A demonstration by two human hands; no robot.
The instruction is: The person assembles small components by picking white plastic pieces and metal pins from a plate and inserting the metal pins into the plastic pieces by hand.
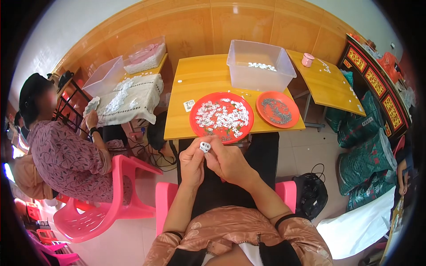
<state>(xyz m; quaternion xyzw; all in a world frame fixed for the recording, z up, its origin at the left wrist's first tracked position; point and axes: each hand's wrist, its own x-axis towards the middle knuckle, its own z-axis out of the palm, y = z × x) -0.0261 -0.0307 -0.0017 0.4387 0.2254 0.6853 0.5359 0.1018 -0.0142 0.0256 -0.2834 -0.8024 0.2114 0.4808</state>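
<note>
Holds up a small white piece with dark openings between the left hand and the right hand, with the fingers of both clamped on it, just in front of the red plate. Sits facing a yellow surface, with that plate near its front edge, strewn with loose white pieces. Has an orange plate of thin grey parts just beside it on the right, and behind both a clear bin showing a few white bits. Has a co-worker in a patterned top to the left, at a cloth bearing more white pieces, and to the right a second table with a pink cup on it.
</note>
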